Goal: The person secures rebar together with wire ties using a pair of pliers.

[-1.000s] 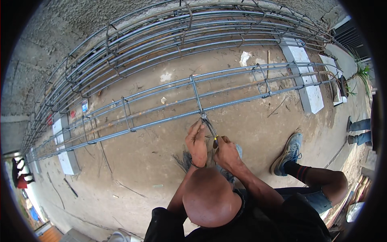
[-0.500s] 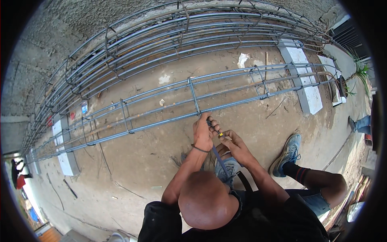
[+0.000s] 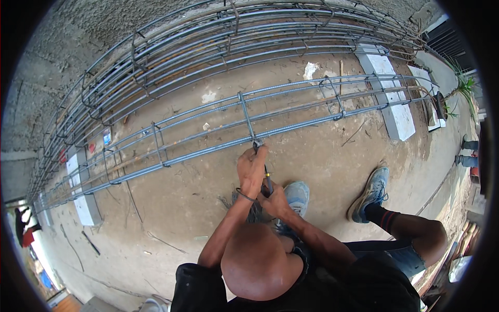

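A long rebar cage (image 3: 208, 136) of grey ribbed bars and stirrups lies on the dirt floor in front of me. My left hand (image 3: 250, 165) is stretched out to the near lower bar, where a stirrup (image 3: 245, 115) crosses it. Its fingers are curled round the dark shaft of a tying tool (image 3: 266, 177) whose tip touches that joint. My right hand (image 3: 276, 200) sits just behind, closed round the tool's yellow-marked handle. A dark bundle of tie wires (image 3: 248, 207) lies under my left forearm.
A second, bigger rebar cage (image 3: 218, 47) runs along the rough wall behind. White concrete blocks (image 3: 391, 106) (image 3: 86, 205) hold up the near cage. My blue shoes (image 3: 297, 193) (image 3: 372, 188) rest on the floor. Another person's legs (image 3: 468, 151) stand at the right edge.
My left hand has reached forward from near my body to the bar and stirrup joint, taking the tool tip with it. My right hand has stayed close behind, a little lower.
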`<state>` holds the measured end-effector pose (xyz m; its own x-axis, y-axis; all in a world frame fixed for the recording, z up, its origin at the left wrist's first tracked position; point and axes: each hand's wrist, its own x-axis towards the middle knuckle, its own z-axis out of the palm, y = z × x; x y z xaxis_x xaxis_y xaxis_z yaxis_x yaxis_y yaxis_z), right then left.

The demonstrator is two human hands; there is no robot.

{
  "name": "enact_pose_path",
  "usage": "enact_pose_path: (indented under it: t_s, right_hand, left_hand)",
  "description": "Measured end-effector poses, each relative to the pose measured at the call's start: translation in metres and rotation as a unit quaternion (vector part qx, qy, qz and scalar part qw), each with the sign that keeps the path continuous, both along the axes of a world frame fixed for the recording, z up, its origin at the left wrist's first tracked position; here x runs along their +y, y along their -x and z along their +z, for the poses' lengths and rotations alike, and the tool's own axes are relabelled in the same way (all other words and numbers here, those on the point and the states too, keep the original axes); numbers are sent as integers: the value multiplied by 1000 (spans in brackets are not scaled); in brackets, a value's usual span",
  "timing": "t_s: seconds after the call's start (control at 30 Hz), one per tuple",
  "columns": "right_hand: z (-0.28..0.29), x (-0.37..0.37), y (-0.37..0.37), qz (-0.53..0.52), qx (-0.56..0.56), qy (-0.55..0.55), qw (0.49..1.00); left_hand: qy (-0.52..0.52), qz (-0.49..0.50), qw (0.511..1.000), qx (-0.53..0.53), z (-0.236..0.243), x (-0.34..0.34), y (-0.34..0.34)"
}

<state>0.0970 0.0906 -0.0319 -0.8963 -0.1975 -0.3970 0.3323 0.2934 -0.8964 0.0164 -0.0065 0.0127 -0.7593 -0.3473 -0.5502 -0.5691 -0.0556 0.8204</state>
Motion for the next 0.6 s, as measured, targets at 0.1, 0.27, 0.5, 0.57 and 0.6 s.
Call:
enact_pose_path:
  t_s: [0.1,0.27,0.5,0.57,0.6]
  right_hand:
    - [-50,-16,-13,-38,-11,47,998]
    - [-67,-15,3,-64,79,45,994]
    - [56,-2,-1,-35,-363,410,836]
    - [50,8,-1,-39,-460,607,647]
    - [43,9,0,-35,-459,607,648]
  left_hand:
    - [30,-15,999,36,-32,-10,-9]
    - [-24,39,999,19,-32,-6,-1]
    - [-488,-28,872,-19,-30,-50,-24]
    - [-620,-86,779,-47,-13,-34,-13]
    - [-619,-86,779,-44,-17,-31,-7]
